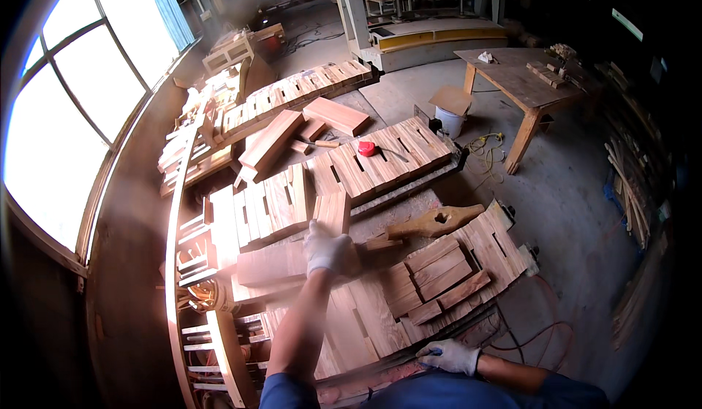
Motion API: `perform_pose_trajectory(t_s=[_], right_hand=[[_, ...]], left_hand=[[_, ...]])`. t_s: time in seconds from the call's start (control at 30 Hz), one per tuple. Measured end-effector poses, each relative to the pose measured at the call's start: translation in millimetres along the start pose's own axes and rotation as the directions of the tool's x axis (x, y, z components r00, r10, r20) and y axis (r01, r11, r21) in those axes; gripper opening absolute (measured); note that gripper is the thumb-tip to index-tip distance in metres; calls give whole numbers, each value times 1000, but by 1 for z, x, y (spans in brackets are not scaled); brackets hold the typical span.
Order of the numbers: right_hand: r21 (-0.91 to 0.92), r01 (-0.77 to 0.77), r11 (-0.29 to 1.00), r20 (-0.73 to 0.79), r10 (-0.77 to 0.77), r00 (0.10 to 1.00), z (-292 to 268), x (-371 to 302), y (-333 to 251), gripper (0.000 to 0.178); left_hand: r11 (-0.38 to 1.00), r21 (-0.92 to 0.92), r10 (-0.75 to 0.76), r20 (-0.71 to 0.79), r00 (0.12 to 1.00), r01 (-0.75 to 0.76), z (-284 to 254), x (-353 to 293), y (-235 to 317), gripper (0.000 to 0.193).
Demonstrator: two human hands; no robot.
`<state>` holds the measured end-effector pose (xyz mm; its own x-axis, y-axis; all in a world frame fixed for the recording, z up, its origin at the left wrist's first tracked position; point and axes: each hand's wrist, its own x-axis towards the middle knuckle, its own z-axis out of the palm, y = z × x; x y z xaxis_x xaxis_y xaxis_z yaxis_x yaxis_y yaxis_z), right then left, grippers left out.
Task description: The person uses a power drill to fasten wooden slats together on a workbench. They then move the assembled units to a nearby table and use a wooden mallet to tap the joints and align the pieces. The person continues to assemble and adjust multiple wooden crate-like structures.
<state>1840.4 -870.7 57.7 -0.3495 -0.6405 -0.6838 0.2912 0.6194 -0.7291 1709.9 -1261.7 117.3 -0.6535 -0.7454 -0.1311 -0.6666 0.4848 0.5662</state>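
My left hand (327, 250), in a white work glove, reaches out over the benches and grips the near end of a wooden block (333, 210). Its fingertips are partly hidden against the wood. Beside this hand lies a blurred reddish board (270, 263). My right hand (450, 356), gloved with bluish fingertips, rests low by the near bench edge, fingers loosely extended and holding nothing I can see. Between the hands is the nearest slatted bench top (347, 314). Several short boards (439, 271) lie on it, close to my right hand.
A shaped wooden piece with a hole (439, 221) lies beyond the boards. On the middle bench sits a red tape measure (366, 149). Thick reddish beams (272, 142) lie behind it. A brown table (530, 80) and white bucket (449, 120) stand right; hoses trail on the floor.
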Motion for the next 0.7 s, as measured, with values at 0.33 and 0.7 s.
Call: perform_pose_trajectory(t_s=[0.33, 0.7], right_hand=[[34, 117, 993, -33, -116, 993, -13, -8, 8, 44], [-419, 152, 895, -6, -170, 985, -16, -10, -50, 49]], left_hand=[[968, -234, 121, 111, 986, -92, -38, 58, 68, 87], [978, -170, 43, -398, 916, -120, -29, -140, -213, 61]])
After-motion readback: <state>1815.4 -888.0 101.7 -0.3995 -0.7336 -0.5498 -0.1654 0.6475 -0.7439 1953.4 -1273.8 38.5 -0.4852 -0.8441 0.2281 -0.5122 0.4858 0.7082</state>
